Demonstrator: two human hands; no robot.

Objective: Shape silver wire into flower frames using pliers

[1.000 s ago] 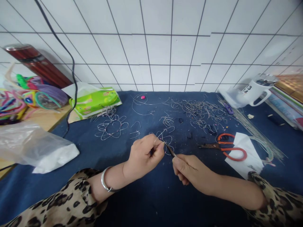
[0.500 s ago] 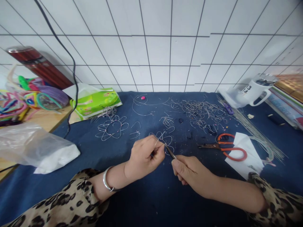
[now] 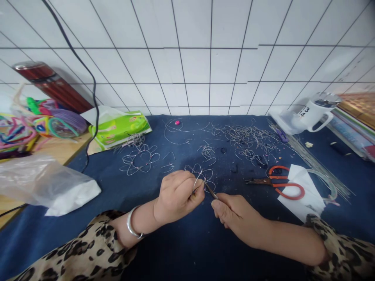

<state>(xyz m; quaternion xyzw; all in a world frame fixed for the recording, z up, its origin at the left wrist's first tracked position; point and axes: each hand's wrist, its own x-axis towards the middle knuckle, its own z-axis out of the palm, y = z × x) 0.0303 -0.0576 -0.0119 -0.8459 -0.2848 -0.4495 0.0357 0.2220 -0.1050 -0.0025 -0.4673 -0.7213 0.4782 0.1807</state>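
Note:
My left hand (image 3: 180, 197) is closed in a pinch on a flower-shaped piece of bent silver wire (image 3: 207, 173), whose loops show beyond the fingers. In my right hand (image 3: 238, 214) is a pair of slim metal tweezers (image 3: 211, 191), the thumb pressed along its top. The tips touch the wire by my left fingertips; whether they are clamped on it I cannot tell. Part of the wire flower is hidden by my left hand. A finished-looking wire flower (image 3: 150, 167) lies on the cloth to the left, beside short bent wire pieces (image 3: 168, 168).
Orange-handled scissors (image 3: 299, 196) lie on white paper (image 3: 312, 208) at right, near long straight wires (image 3: 325, 171). Tangled wire scraps (image 3: 249, 136) spread behind my hands. A tissue pack (image 3: 124, 127), plastic bag (image 3: 38, 181) and black cable (image 3: 93, 105) are left; a white mug (image 3: 313, 113) stands back right.
The view has tilted slightly. My left hand has turned a little, and a wire loop now stands up by its fingers. The tweezers' tips stay close to the same spot on the wire.

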